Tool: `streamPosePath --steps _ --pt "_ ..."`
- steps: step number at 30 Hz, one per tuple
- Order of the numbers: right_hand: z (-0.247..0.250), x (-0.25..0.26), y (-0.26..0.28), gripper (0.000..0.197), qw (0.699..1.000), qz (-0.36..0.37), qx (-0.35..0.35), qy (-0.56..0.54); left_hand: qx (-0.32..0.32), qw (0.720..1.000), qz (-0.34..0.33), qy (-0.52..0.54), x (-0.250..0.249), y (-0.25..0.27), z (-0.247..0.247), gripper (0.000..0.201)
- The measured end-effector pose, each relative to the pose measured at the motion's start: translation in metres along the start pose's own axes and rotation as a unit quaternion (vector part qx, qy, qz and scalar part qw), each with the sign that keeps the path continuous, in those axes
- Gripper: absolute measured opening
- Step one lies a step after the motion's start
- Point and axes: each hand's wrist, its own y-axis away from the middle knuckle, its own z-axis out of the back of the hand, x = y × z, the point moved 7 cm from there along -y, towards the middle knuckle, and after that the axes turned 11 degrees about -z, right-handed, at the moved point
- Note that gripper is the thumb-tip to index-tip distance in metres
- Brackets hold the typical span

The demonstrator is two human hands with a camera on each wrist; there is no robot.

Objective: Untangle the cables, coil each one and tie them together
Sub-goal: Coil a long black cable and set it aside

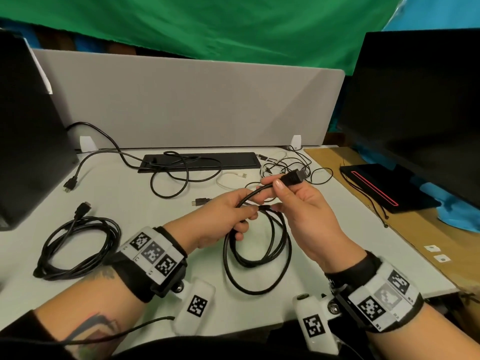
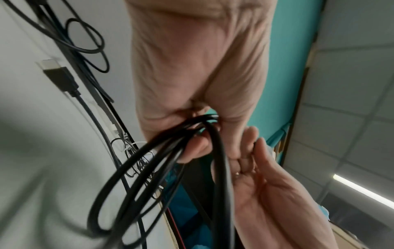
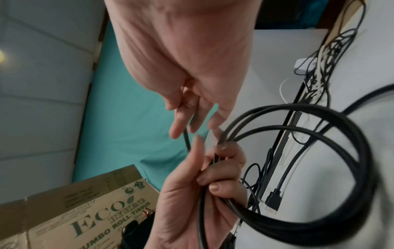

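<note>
While we look down from the head view, one black cable (image 1: 78, 246) already lies coiled on the tabletop (image 1: 145, 209) to our left, so that piece looks done. Our left hand (image 1: 223, 219) is curled around the gathered loops of a second black cable (image 1: 255, 245), which hang in the air just above the tabletop, and our right hand (image 1: 298, 203) pinches the plug end (image 1: 292, 178) between thumb and fingers, so we judge this coil nearly finished. Farther back, a long black cable (image 1: 179, 172) sprawls loose and a knot of thin black and white cables (image 1: 283, 165) waits near the divider; none is coiled, and nothing is tied yet

From the left wrist view, our left hand's fingers (image 2: 194, 148) close on several loops of the cable bundle (image 2: 149, 168), with the right hand (image 2: 266, 185) just beside it, palm showing

From the right wrist view, our right hand's fingers (image 3: 181, 121) nip a single strand, while the left hand (image 3: 202, 193) grips the round coil (image 3: 341, 168); the tangled pile (image 3: 319, 67) sits well behind. We reckon roughly half the coiling, all the tying, remains
</note>
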Motion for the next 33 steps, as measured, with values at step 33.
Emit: streamPosePath --steps 33 --pt "0.015 -0.035 -0.007 0.033 0.995 -0.087 -0.027 0.049 -0.002 0.999 -0.042 -0.03 -0.014 0.001 0.008 0.064"
